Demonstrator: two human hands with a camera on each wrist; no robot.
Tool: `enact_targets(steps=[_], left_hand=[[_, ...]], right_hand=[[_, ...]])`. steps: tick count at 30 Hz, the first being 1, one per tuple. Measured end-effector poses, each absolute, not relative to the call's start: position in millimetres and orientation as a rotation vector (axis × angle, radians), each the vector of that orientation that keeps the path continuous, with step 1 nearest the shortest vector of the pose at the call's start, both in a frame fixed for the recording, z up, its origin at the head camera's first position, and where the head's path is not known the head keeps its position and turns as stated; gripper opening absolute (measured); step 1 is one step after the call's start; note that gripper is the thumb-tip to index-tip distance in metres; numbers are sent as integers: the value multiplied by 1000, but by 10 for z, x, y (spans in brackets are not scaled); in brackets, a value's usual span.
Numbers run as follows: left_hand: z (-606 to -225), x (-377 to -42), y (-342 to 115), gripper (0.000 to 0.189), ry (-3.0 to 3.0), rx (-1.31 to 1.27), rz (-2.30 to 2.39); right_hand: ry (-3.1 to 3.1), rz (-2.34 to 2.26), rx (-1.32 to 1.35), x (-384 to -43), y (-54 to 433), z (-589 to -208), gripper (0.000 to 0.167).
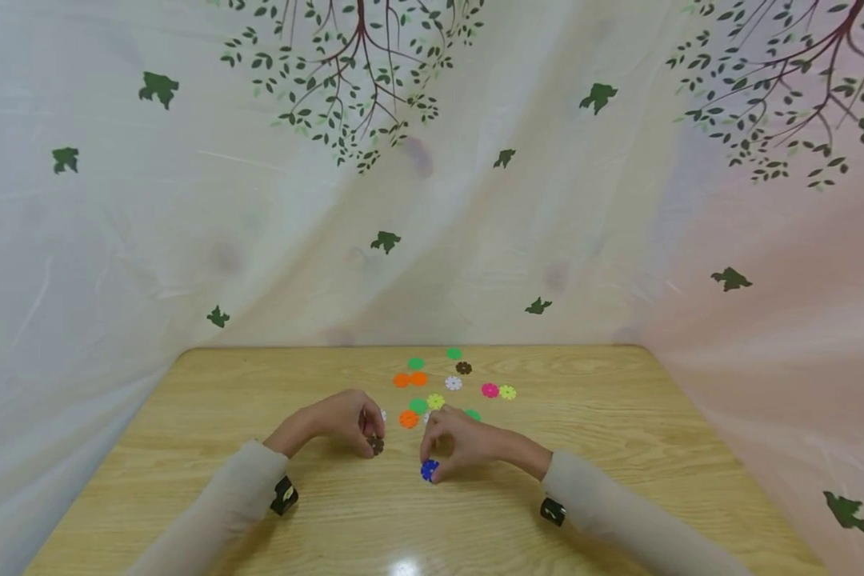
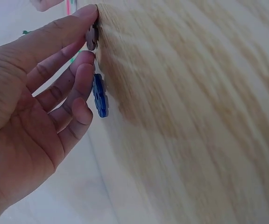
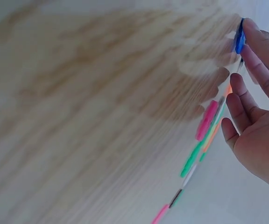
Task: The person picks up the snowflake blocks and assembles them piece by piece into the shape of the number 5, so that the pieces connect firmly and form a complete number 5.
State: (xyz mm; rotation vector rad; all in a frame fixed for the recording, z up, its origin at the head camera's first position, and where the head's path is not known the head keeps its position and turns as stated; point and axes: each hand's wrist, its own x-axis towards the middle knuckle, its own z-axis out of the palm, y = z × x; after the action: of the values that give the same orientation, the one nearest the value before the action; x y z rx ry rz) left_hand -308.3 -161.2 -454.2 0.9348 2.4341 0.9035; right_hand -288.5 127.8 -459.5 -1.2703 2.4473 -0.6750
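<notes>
My left hand (image 1: 342,420) pinches a brown flower-shaped disc (image 1: 376,445) between thumb and fingertips, close over the wooden table. The same brown disc (image 2: 93,36) shows edge-on in the left wrist view, and another blue disc (image 2: 100,95) lies by the other fingers of that hand. To the right, my right hand (image 1: 468,440) pinches a blue flower-shaped disc (image 1: 430,470) with thumb and forefinger. In the right wrist view this blue disc (image 3: 240,37) stands tilted at the fingertips, while the remaining fingers are loosely bent.
Beyond the hands, several flower-shaped discs are scattered on the table (image 1: 259,376): orange (image 1: 408,419), yellow (image 1: 435,401), green (image 1: 416,363), white (image 1: 453,383), brown (image 1: 464,368) and pink (image 1: 490,390). A cloth (image 1: 446,280) with printed leaves hangs behind the table's far edge.
</notes>
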Motion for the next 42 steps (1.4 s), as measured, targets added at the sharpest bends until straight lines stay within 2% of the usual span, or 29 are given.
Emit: enact_targets(steps=[9, 15, 24, 34, 42], left_hand=[[-4505, -3094, -1595, 24, 2433, 923, 935], [-4536, -3098, -1599, 16, 2403, 924, 1018], [-4521, -3101, -1539, 14, 2369, 851, 1215], [-4465, -3150, -1395, 19, 2285, 724, 1513], [-4354, -3202, -1275, 23, 2203, 612, 1781]], right_hand=[[2334, -860, -1318, -2982, 1277, -4561, 20], [2298, -964, -1227, -3042, 1271, -4542, 12], [2471, -1084, -1221, -3246, 1331, -4481, 14], [2605, -1309, -1000, -3368, 1380, -4376, 16], [2399, -1703, -863, -3422, 1312, -4270, 18]])
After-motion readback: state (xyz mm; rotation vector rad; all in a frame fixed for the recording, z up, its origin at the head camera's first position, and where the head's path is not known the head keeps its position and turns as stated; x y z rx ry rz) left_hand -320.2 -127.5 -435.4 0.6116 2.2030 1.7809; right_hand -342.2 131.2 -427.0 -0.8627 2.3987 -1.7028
